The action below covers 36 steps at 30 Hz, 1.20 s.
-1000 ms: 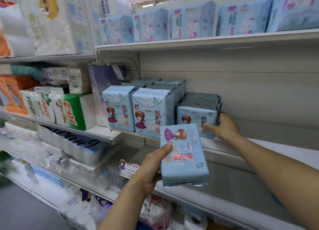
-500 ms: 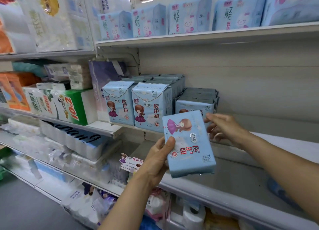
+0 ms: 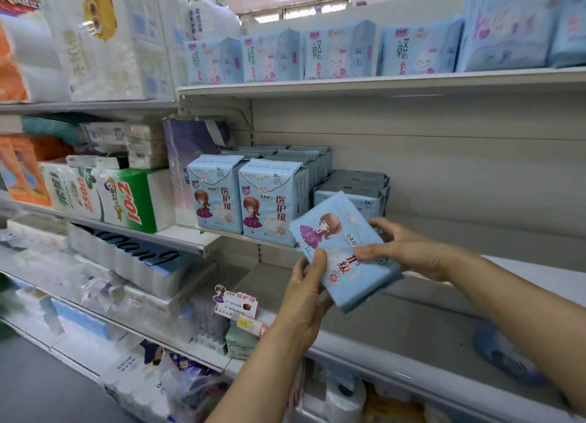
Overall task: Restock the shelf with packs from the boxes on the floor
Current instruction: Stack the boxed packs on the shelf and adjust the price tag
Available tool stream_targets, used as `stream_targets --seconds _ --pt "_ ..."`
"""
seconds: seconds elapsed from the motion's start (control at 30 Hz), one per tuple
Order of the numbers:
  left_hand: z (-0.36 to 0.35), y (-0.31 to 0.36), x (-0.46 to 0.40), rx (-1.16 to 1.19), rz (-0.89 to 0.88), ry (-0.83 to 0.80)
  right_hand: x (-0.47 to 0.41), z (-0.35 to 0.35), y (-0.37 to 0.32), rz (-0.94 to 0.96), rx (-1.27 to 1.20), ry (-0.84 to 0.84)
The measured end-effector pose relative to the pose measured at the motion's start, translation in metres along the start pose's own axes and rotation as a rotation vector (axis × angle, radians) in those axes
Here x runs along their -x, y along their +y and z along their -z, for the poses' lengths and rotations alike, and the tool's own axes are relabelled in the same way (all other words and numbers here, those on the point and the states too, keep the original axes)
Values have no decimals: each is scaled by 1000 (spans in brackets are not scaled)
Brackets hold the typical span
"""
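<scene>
Both hands on it — the flat light-blue plastic pack with a cartoon girl [image 3: 344,251] tilts in mid-air, just in front of the short stack of matching blue packs [image 3: 355,194] on the grey metal shelf [image 3: 444,311]. Left hand [image 3: 304,292] grips its lower-left corner, thumb on the face; right hand [image 3: 402,248] pinches the right edge — fingers behind.
</scene>
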<state>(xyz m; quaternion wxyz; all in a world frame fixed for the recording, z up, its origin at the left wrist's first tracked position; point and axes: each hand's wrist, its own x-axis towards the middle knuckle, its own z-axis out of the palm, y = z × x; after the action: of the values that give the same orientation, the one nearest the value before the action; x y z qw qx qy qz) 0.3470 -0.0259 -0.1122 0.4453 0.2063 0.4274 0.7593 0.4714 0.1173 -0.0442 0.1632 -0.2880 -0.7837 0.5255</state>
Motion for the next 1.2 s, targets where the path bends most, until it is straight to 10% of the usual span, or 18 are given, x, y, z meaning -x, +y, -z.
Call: stream_targets --seconds 0.4,1.03,1.2 --pt "58 9 12 -88 77 166 -38 6 -25 237 838 376" --pt "89 8 29 41 48 297 -53 -14 -12 235 1019 524" --pt "102 3 40 113 53 398 -34 -35 -2 674 986 678"
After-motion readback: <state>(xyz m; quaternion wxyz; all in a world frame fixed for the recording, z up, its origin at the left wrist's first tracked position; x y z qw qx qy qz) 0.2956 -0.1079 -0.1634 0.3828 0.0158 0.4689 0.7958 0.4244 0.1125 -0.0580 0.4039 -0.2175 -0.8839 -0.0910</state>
